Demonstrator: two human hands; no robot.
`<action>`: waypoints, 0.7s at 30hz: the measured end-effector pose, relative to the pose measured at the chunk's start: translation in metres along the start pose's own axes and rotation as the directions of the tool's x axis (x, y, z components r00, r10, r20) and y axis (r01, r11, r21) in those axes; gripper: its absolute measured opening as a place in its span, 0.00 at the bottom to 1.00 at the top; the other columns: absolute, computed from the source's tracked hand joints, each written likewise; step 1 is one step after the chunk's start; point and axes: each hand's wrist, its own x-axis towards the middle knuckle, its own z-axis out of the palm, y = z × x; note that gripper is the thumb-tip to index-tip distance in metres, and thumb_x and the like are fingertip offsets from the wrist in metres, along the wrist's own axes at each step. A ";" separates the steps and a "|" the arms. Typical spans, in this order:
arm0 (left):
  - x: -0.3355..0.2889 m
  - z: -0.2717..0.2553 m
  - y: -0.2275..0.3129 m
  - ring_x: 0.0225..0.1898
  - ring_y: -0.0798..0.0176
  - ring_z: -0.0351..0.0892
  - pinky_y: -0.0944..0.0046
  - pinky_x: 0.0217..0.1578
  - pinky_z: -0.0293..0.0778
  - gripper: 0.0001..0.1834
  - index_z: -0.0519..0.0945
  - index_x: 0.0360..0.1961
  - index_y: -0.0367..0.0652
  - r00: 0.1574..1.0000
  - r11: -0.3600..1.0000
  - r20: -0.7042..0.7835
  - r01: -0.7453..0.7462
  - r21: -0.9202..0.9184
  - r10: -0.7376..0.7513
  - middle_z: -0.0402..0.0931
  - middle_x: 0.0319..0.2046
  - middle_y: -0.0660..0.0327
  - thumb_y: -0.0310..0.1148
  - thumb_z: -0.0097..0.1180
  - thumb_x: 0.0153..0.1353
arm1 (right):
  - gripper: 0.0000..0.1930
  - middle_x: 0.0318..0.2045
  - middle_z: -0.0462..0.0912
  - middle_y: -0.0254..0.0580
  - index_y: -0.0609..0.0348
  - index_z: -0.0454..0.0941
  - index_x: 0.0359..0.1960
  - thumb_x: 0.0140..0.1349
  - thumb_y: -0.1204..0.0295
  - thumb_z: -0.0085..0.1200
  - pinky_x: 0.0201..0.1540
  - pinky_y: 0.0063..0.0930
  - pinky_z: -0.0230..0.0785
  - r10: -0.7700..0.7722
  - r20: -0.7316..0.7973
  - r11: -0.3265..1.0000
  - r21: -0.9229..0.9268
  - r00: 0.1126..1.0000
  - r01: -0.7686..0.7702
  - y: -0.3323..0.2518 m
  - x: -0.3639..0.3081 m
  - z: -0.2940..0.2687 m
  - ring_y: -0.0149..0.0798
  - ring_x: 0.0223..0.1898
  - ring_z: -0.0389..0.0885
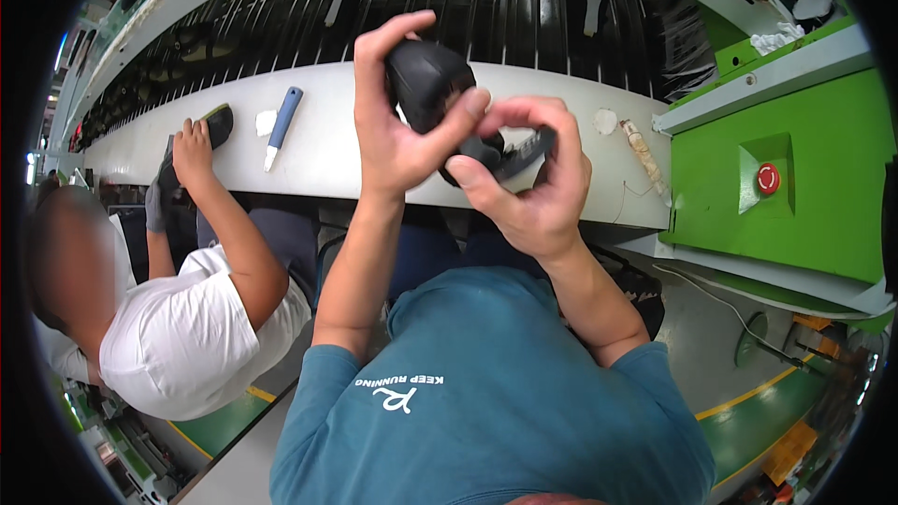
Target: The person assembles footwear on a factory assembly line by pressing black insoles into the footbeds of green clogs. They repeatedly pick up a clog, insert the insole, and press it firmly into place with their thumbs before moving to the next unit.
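Note:
Over the white worktop I hold up a black shoe (426,82), tilted, with a rounded end raised towards the far side. My left hand (393,136) is closed around that rounded end, its thumb pressed across the side. On the shoe's other, curved end, my right hand (544,182) grips with thumb and fingers bent round it. The hands partly cover the shoe, so its opening and full outline are hard to make out.
The white worktop (323,159) holds a blue-handled tool (283,129), a white scrap, a round white piece (605,122) and a wrapped stick (644,151). Behind runs a rod conveyor (505,9). A green cabinet (814,224) stands right; a co-worker (187,337) handles a dark shoe left.

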 end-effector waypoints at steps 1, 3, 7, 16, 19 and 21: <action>0.004 -0.002 -0.001 0.47 0.67 0.78 0.63 0.54 0.76 0.40 0.77 0.69 0.43 1.000 1.000 0.008 0.017 -0.015 -0.017 0.78 0.48 0.61 0.31 0.82 0.55 | 0.31 0.44 0.84 0.44 0.64 0.80 0.54 0.53 0.66 0.86 0.49 0.35 0.82 0.006 0.008 0.999 -0.043 1.000 -0.006 0.005 -0.001 0.003 0.42 0.45 0.86; 0.007 -0.008 -0.007 0.45 0.69 0.79 0.64 0.54 0.76 0.39 0.77 0.70 0.44 1.000 0.997 0.004 0.024 -0.070 -0.023 0.80 0.43 0.64 0.29 0.80 0.57 | 0.39 0.50 0.83 0.47 0.66 0.79 0.60 0.49 0.65 0.88 0.53 0.38 0.82 0.020 0.034 0.992 -0.126 0.999 -0.016 0.015 -0.005 0.010 0.45 0.51 0.86; 0.007 -0.013 -0.025 0.46 0.69 0.80 0.65 0.54 0.78 0.28 0.76 0.70 0.44 0.996 0.978 -0.010 0.089 -0.190 -0.093 0.81 0.45 0.63 0.40 0.66 0.73 | 0.35 0.50 0.83 0.46 0.66 0.83 0.57 0.49 0.65 0.87 0.50 0.37 0.82 -0.073 0.035 0.973 -0.217 0.997 0.079 0.035 -0.002 0.028 0.46 0.50 0.85; 0.005 -0.025 -0.061 0.48 0.68 0.82 0.67 0.54 0.79 0.54 0.77 0.67 0.39 0.982 0.947 -0.036 0.167 -0.276 -0.183 0.82 0.46 0.62 0.78 0.15 0.79 | 0.39 0.45 0.77 0.41 0.67 0.88 0.59 0.49 0.54 0.88 0.39 0.33 0.76 -0.137 0.033 0.941 -0.306 0.990 0.141 0.056 0.009 0.055 0.39 0.42 0.79; 0.006 -0.016 -0.053 0.46 0.67 0.79 0.65 0.52 0.75 0.47 0.73 0.69 0.43 0.973 0.913 -0.040 0.200 -0.356 -0.229 0.81 0.46 0.60 0.74 0.19 0.82 | 0.40 0.44 0.77 0.41 0.67 0.88 0.59 0.49 0.53 0.88 0.39 0.33 0.76 -0.142 0.040 0.940 -0.309 0.989 0.147 0.058 0.010 0.056 0.39 0.41 0.79; 0.004 -0.016 -0.054 0.46 0.67 0.80 0.65 0.53 0.75 0.47 0.74 0.68 0.43 0.970 0.903 -0.035 0.211 -0.374 -0.241 0.82 0.45 0.61 0.73 0.18 0.83 | 0.40 0.44 0.77 0.41 0.68 0.88 0.59 0.49 0.53 0.88 0.39 0.33 0.76 -0.146 0.038 0.941 -0.304 0.989 0.150 0.058 0.010 0.056 0.39 0.41 0.79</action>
